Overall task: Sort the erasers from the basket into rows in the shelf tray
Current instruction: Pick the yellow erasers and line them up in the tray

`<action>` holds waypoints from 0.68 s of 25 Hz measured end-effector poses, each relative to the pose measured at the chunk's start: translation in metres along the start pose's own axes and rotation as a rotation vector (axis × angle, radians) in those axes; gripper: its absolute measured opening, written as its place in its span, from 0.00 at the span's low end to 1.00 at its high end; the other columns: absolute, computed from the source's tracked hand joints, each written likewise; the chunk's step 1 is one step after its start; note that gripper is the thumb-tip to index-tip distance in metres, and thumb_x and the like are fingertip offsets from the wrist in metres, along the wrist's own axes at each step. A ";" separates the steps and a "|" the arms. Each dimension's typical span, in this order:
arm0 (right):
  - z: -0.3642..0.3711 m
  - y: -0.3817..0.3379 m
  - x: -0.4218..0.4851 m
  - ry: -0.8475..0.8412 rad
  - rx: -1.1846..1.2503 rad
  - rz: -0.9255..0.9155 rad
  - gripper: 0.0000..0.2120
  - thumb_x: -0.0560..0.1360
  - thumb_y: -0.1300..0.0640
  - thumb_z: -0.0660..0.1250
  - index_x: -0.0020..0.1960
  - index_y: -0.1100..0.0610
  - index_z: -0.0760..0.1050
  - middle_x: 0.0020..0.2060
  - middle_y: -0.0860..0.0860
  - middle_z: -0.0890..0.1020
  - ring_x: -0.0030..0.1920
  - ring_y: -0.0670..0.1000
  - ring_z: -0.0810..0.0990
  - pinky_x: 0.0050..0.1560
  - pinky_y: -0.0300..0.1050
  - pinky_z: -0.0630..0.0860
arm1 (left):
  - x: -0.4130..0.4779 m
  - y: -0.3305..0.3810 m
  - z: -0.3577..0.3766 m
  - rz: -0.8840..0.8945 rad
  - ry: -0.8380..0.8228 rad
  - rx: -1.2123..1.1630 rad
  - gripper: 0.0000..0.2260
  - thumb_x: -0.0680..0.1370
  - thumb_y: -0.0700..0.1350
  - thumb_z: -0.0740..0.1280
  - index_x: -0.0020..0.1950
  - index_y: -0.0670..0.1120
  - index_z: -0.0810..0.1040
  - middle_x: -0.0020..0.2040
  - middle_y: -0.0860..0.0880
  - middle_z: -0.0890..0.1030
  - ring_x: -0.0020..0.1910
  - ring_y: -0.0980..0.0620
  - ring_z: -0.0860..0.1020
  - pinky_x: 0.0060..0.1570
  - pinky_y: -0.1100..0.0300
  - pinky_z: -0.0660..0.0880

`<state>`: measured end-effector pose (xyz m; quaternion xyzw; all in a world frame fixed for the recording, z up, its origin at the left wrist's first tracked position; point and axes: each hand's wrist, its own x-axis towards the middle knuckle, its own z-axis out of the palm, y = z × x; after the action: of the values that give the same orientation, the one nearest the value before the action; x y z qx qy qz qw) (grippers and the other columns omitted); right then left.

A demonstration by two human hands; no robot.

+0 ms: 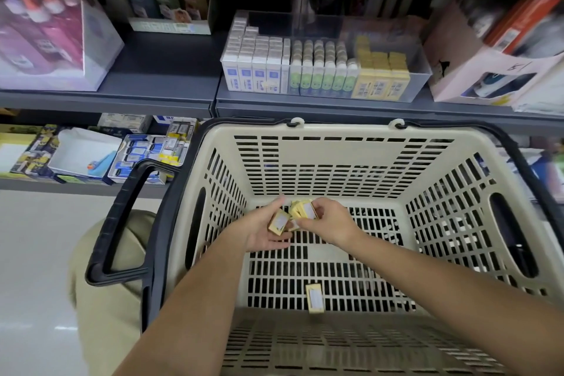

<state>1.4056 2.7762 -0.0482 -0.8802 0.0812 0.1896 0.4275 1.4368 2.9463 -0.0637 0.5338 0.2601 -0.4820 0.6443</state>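
Both my hands reach down into a beige slotted basket (pixel 335 156). My left hand (pixel 262 230) lies palm up and holds a yellow boxed eraser (pixel 279 222) with its thumb. Beside it, my right hand (pixel 328 223) pinches a small stack of yellow erasers (pixel 305 210). One more yellow eraser (pixel 315 298) lies alone on the basket floor nearer to me. On the shelf above stands a clear tray (pixel 422 62) holding rows of blue-white erasers (pixel 253 70), green erasers (pixel 323 75) and yellow erasers (pixel 380 79).
The basket's black handle (pixel 122 217) hangs down on its left side. A box of glue bottles (pixel 45 27) stands at the shelf's left, and a pink box (pixel 482 76) at its right. A lower shelf holds small stationery boxes (pixel 143 152). Pale floor lies at the left.
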 end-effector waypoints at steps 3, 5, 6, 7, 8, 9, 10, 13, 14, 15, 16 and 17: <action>0.011 -0.009 -0.001 0.024 -0.061 0.017 0.15 0.67 0.47 0.73 0.40 0.56 0.71 0.34 0.49 0.75 0.34 0.47 0.72 0.31 0.40 0.65 | -0.001 0.003 0.010 0.082 -0.134 -0.035 0.22 0.68 0.51 0.74 0.57 0.42 0.77 0.53 0.43 0.81 0.52 0.47 0.80 0.45 0.54 0.80; 0.011 -0.011 -0.002 -0.078 -0.078 0.002 0.17 0.66 0.48 0.74 0.46 0.55 0.71 0.37 0.47 0.75 0.37 0.45 0.73 0.33 0.37 0.66 | 0.000 0.004 0.010 0.112 -0.103 -0.053 0.20 0.69 0.42 0.74 0.59 0.40 0.76 0.51 0.43 0.82 0.48 0.48 0.82 0.40 0.57 0.80; 0.007 -0.009 -0.005 -0.166 -0.077 0.018 0.21 0.65 0.48 0.75 0.52 0.55 0.71 0.40 0.46 0.76 0.39 0.45 0.74 0.34 0.36 0.67 | 0.000 0.003 0.008 0.114 -0.072 -0.044 0.19 0.70 0.39 0.73 0.59 0.40 0.75 0.48 0.43 0.83 0.46 0.48 0.82 0.40 0.56 0.80; 0.003 -0.005 -0.009 -0.256 -0.109 0.042 0.25 0.66 0.48 0.75 0.56 0.55 0.70 0.41 0.46 0.76 0.42 0.45 0.75 0.36 0.36 0.69 | 0.000 0.002 0.004 0.106 -0.037 -0.022 0.18 0.70 0.38 0.73 0.59 0.41 0.76 0.46 0.44 0.84 0.46 0.48 0.83 0.41 0.55 0.80; -0.001 0.001 -0.014 -0.342 -0.194 0.052 0.26 0.66 0.47 0.75 0.58 0.55 0.70 0.43 0.46 0.76 0.44 0.46 0.76 0.39 0.37 0.71 | 0.000 0.001 0.000 0.090 -0.003 0.003 0.19 0.70 0.38 0.73 0.59 0.42 0.75 0.44 0.44 0.84 0.45 0.47 0.83 0.42 0.54 0.80; -0.002 0.008 -0.019 -0.423 -0.310 0.043 0.25 0.67 0.48 0.74 0.59 0.55 0.71 0.46 0.46 0.76 0.48 0.48 0.76 0.44 0.38 0.73 | 0.000 0.000 -0.004 0.070 0.025 0.020 0.19 0.69 0.37 0.74 0.59 0.43 0.75 0.43 0.44 0.84 0.45 0.47 0.82 0.43 0.53 0.80; 0.000 0.016 -0.025 -0.497 -0.419 0.020 0.23 0.69 0.48 0.73 0.60 0.55 0.72 0.49 0.48 0.77 0.52 0.50 0.77 0.49 0.41 0.74 | 0.000 -0.001 -0.005 0.053 0.036 0.025 0.19 0.69 0.37 0.74 0.58 0.43 0.74 0.43 0.43 0.84 0.45 0.47 0.82 0.42 0.53 0.80; 0.010 0.031 -0.038 -0.641 -0.598 -0.082 0.24 0.71 0.51 0.71 0.64 0.54 0.70 0.58 0.53 0.75 0.57 0.54 0.75 0.57 0.48 0.74 | -0.001 -0.001 0.004 0.039 -0.006 0.077 0.15 0.70 0.37 0.74 0.54 0.45 0.76 0.42 0.44 0.85 0.46 0.47 0.82 0.44 0.53 0.80; 0.014 0.033 -0.041 -0.661 -0.652 -0.121 0.24 0.72 0.53 0.70 0.66 0.53 0.69 0.60 0.54 0.73 0.58 0.55 0.74 0.58 0.49 0.73 | -0.002 0.001 0.007 0.044 -0.014 0.093 0.14 0.70 0.37 0.74 0.53 0.46 0.77 0.43 0.44 0.85 0.47 0.47 0.82 0.44 0.53 0.80; 0.016 0.035 -0.042 -0.672 -0.691 -0.152 0.24 0.72 0.54 0.70 0.66 0.53 0.68 0.60 0.54 0.71 0.58 0.56 0.74 0.58 0.48 0.73 | -0.003 0.002 0.009 0.048 -0.016 0.100 0.15 0.70 0.37 0.74 0.54 0.46 0.77 0.44 0.44 0.84 0.47 0.47 0.82 0.44 0.53 0.80; 0.017 0.035 -0.043 -0.676 -0.705 -0.169 0.23 0.72 0.55 0.70 0.65 0.52 0.68 0.60 0.54 0.70 0.58 0.56 0.73 0.58 0.47 0.72 | -0.003 0.003 0.009 0.050 -0.016 0.104 0.15 0.70 0.37 0.74 0.55 0.46 0.77 0.45 0.44 0.84 0.47 0.46 0.82 0.44 0.53 0.80; 0.017 0.036 -0.044 -0.682 -0.696 -0.169 0.22 0.72 0.55 0.70 0.64 0.52 0.69 0.59 0.55 0.69 0.57 0.57 0.73 0.57 0.46 0.72 | -0.004 0.003 0.009 0.051 -0.012 0.108 0.16 0.70 0.37 0.74 0.55 0.46 0.77 0.46 0.44 0.84 0.47 0.47 0.82 0.44 0.53 0.81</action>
<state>1.3500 2.7664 -0.0662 -0.8621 -0.2031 0.4472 0.1244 1.4367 2.9387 -0.0566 0.5715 0.2162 -0.4821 0.6279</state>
